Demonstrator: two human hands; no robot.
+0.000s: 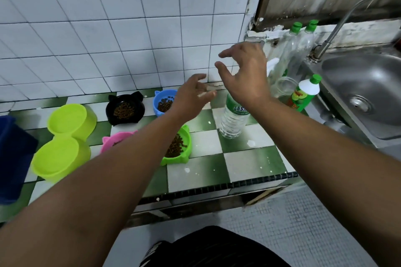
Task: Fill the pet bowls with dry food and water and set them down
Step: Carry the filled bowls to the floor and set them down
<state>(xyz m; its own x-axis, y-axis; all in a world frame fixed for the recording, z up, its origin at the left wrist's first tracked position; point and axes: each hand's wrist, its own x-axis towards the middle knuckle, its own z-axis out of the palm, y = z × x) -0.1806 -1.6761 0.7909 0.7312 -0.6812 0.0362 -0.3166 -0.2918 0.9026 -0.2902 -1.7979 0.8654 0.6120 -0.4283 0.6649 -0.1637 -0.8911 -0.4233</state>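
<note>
On the green-and-white checkered counter (253, 162) stand cat-eared bowls: a black bowl (124, 110), a blue bowl (162, 102) and a green bowl (178, 147), each holding brown dry food. My left forearm partly covers a pink bowl (115, 140). A lime double bowl (65, 136) sits at the left. A clear water bottle (233, 118) stands upright right of the bowls; its top is hidden behind my right hand (243, 73). That hand hovers above the bottle with fingers spread, holding nothing. My left hand (193, 93) hangs open over the counter beside the blue bowl.
A steel sink (364, 89) with a curved tap (338, 26) lies at the right. Beside it stand two clear bottles with green caps (290, 50), a white-and-green bottle (303, 93) and a glass jar (284, 86). A dark blue cloth (13, 154) hangs at the left edge.
</note>
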